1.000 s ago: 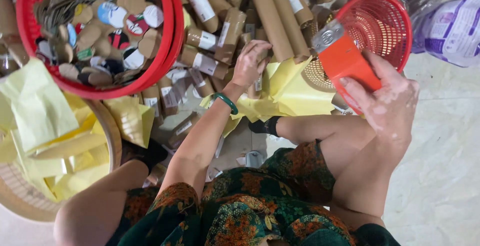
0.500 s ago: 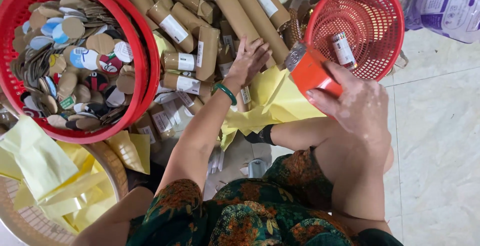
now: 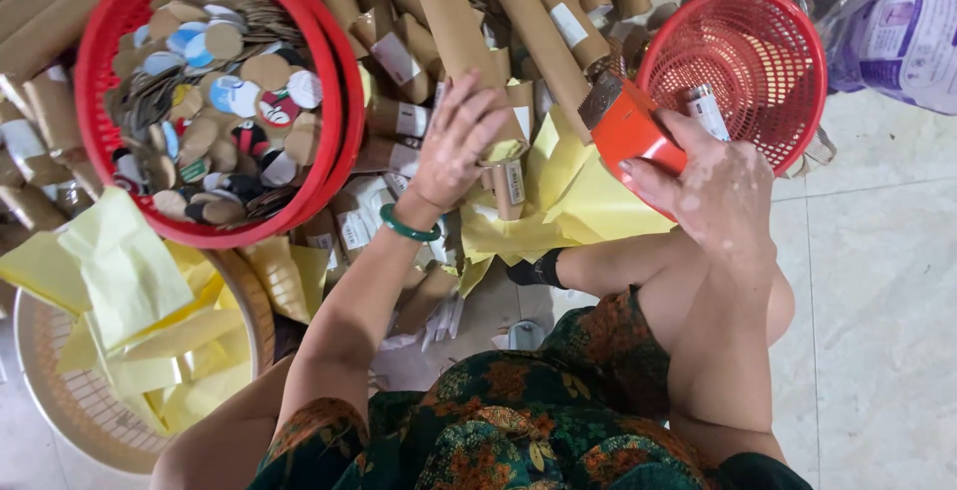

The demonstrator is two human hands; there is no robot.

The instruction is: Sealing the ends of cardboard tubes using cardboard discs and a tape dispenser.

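Note:
My left hand [image 3: 461, 141], with a green bangle on its wrist, rests palm down on a long brown cardboard tube [image 3: 451, 23] in a heap of tubes; whether its fingers grip the tube I cannot tell. My right hand [image 3: 710, 191] holds an orange block-shaped tool [image 3: 626, 123] with a dark rough top face. It hovers at the near rim of a small red mesh basket [image 3: 770, 33], where one short labelled tube [image 3: 706, 111] lies.
A big red basket [image 3: 100, 41] at the upper left is full of round cardboard discs. A pale woven basket [image 3: 60, 410] holds yellow paper sheets [image 3: 130, 281]. More yellow paper [image 3: 578, 196] lies under the tubes. A purple-printed plastic bag [image 3: 902, 36] sits on the tiled floor.
My left hand slid up onto the long tube and spread its fingers. A short tube now lies in the small red basket. The view shifted, and the orange tool stays in my right hand.

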